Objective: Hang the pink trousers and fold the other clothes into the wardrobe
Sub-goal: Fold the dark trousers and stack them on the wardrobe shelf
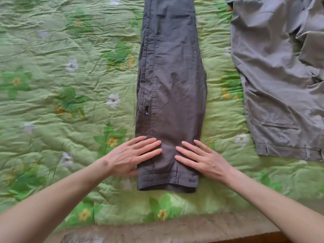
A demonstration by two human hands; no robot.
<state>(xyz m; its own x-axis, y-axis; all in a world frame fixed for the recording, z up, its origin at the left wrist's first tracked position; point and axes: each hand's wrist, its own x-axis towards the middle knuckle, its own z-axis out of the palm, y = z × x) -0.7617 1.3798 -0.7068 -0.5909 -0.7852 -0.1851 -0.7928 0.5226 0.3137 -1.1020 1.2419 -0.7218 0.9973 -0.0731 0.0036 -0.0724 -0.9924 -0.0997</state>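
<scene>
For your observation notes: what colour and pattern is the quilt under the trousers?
Light green with darker green leaves and yellow and white flowers, the quilt shows best in the head view.

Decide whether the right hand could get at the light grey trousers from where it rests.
Probably yes. The right hand lies flat on the dark trousers, and only bare quilt separates it from the light grey trousers.

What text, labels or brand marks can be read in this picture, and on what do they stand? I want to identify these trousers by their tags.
Small black tag sewn by the side seam of the dark grey trousers: it bears pale marks, too small and blurred to read.
Lighter grey trousers: no text shows.
Green floral bedspread: no text, only printed flowers.
</scene>
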